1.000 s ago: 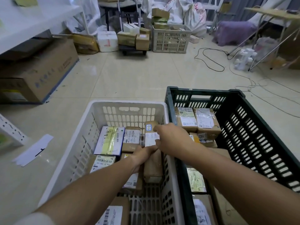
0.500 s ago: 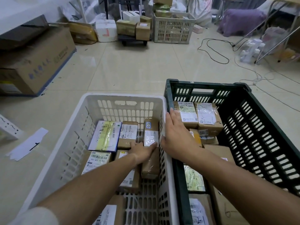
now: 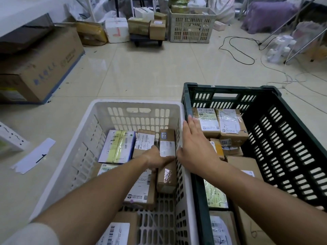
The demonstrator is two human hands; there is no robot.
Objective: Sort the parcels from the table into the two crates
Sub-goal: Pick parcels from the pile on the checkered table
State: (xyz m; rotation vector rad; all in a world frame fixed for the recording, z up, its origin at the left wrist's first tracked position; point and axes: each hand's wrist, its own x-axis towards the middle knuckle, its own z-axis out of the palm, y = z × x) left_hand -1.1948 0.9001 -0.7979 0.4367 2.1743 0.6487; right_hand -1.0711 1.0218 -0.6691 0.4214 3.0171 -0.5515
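Note:
A white crate (image 3: 134, 103) stands on the floor at left, and a dark green crate (image 3: 230, 88) touches it on the right. Both hold several taped cardboard parcels with labels. My left hand (image 3: 155, 159) reaches into the white crate and holds a long brown parcel (image 3: 167, 175), which lies against that crate's right wall; its fingers lie across the white label. My right hand (image 3: 194, 147) is flat with straight fingers over the shared rim between the two crates and holds nothing. A blue, white and yellow box (image 3: 117, 146) lies left of the long parcel.
A large cardboard box (image 3: 40, 68) sits on the floor at the left. Black and white cables (image 3: 238, 50) trail across the tiles at the right. A paper strip (image 3: 33, 156) lies left of the white crate. Another white crate (image 3: 192, 25) and a trolley of boxes (image 3: 146, 27) stand far back.
My right hand let go of the long brown parcel and moved to the rim between the crates, fingers straightened. The parcel sank lower into the white crate under my left hand.

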